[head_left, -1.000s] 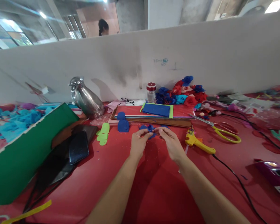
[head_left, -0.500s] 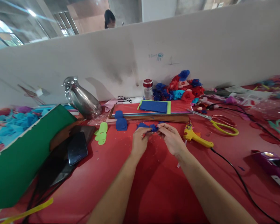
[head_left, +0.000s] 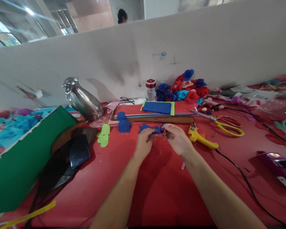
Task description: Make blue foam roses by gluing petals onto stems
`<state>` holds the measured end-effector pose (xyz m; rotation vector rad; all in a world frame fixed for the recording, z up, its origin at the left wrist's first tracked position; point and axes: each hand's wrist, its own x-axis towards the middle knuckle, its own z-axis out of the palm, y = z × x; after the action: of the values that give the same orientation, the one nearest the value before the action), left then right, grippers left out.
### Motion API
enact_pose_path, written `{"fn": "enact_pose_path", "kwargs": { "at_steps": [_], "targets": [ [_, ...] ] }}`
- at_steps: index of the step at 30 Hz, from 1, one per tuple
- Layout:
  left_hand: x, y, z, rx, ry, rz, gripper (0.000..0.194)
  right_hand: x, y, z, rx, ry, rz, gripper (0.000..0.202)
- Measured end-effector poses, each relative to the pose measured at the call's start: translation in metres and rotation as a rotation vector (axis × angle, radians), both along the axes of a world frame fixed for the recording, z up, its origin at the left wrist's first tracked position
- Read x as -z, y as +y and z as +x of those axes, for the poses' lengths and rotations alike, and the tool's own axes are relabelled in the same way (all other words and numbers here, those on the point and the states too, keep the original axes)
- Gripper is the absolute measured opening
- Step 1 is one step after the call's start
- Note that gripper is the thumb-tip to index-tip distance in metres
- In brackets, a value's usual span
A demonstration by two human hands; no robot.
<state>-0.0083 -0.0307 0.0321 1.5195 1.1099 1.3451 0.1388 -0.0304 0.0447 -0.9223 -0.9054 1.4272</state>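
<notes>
Both hands meet over the red table at a small crumpled piece of blue paper. My left hand pinches its left part between thumb and fingers. My right hand has its fingertips closed on the right end. The fingers partly hide the piece. More blue lies just beyond my left hand. To the left sit cut blue pieces and lime green pieces. A yellow glue gun lies right of my right hand.
Scissors lie right, beyond the glue gun. Behind are stacked sheets, a jar, paper flowers and a steel jug. A phone and green board are left. A person's head shows behind the wall.
My right hand has shifted slightly, its fingers turned more over the blue paper. More blue shows between the hands. The person behind the wall appears further right and lower.
</notes>
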Motion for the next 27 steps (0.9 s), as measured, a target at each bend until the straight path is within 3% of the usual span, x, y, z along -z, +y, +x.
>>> {"fn": "enact_pose_path", "kwargs": {
  "at_steps": [5, 11, 24, 27],
  "targets": [
    [0.003, -0.004, 0.006, -0.041, -0.224, -0.189, 0.003, 0.004, -0.002, -0.006, 0.064, -0.101, 0.029, 0.018],
    [0.003, -0.005, 0.010, -0.113, -0.492, -0.280, 0.017, 0.014, -0.005, -0.020, -0.054, -0.311, 0.129, 0.023],
    [-0.015, -0.003, 0.000, -0.162, -0.638, -0.377, 0.023, 0.021, -0.002, -0.016, 0.048, -0.609, 0.255, 0.016],
    [-0.018, -0.003, -0.004, -0.076, -0.649, -0.448, 0.023, 0.022, -0.003, -0.016, 0.050, -0.628, 0.252, 0.015]
  ]
}}
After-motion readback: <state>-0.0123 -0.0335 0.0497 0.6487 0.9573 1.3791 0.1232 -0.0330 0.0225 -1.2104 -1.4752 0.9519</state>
